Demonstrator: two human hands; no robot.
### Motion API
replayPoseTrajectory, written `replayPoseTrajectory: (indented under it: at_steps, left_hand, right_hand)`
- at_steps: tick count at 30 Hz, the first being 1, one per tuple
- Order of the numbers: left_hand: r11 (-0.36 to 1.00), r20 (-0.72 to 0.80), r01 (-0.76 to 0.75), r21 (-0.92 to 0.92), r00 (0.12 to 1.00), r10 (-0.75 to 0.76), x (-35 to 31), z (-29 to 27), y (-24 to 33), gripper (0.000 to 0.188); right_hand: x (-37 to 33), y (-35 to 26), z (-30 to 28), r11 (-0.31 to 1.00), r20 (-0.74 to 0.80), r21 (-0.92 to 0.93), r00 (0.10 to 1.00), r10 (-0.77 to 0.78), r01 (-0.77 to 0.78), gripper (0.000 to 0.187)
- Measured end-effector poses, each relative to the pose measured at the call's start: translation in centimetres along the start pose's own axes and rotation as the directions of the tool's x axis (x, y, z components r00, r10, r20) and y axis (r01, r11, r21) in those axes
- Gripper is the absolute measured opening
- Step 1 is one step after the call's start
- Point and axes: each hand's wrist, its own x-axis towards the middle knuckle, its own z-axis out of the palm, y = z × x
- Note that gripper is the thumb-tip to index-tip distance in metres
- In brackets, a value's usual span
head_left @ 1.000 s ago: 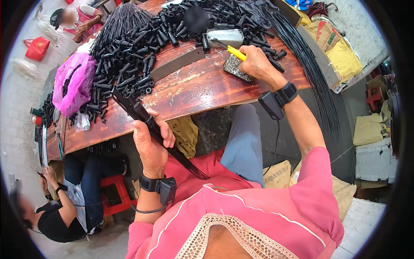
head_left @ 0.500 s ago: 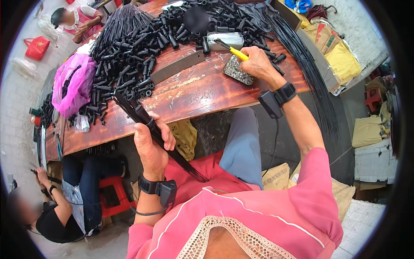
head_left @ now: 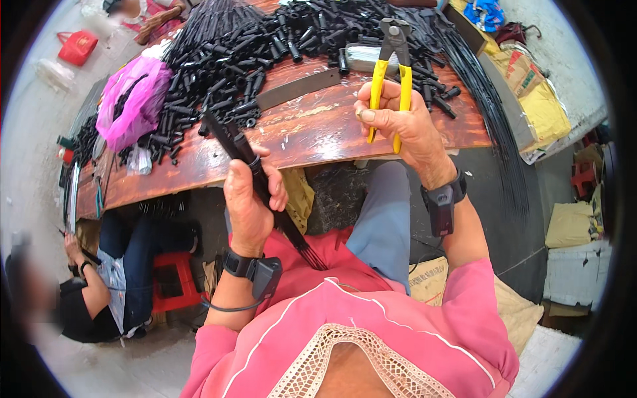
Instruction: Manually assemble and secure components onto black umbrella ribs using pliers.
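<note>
My left hand [head_left: 251,199] is closed around a bundle of black umbrella ribs [head_left: 292,233], which looks like a folded umbrella frame. Its thick end tilts up toward the table, and its thin tips rest over my lap. In my right hand [head_left: 415,136] is a pair of end-cutting pliers [head_left: 397,48] with yellow handles, raised over the table's front edge. The jaws point away from me and the handles are spread between my fingers. A gap of air separates the pliers from the ribs.
Black tubular parts [head_left: 265,56] are heaped across the wooden table [head_left: 199,169]. A metal bar [head_left: 298,88] and a container of thin pale wires [head_left: 361,58] lie before the heap. A pink bag [head_left: 133,106] sits at left. Another person [head_left: 93,292] sits at lower left.
My right hand has drawn back and turned upright, bringing the pliers from pointing left to pointing away with their handles spread. The left hand still holds the ribs. The view has shifted slightly.
</note>
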Motion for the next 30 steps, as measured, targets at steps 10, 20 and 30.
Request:
replayPoseTrajectory:
  at_steps: [10,20,30]
  left_hand:
    - [1.0,-0.005,0.016,-0.015,1.0,-0.016,-0.7,0.2,1.1,0.078]
    - [0.997,-0.06,0.053,-0.052,0.997,-0.056,-1.0,0.2,1.1,0.082]
    - [0.997,-0.083,0.074,-0.034,0.994,-0.077,-1.0,0.2,1.3,0.082]
  right_hand:
    - [-1.2,3.9,11.6,0.966,-0.022,-0.109,0.971,-0.24,0.236,0.016]
    - [-1.7,3.3,14.2,0.988,0.009,0.105,0.993,-0.115,0.113,0.016]
    - [-1.3,3.4,14.2,0.99,0.036,0.088,0.993,-0.111,0.107,0.014]
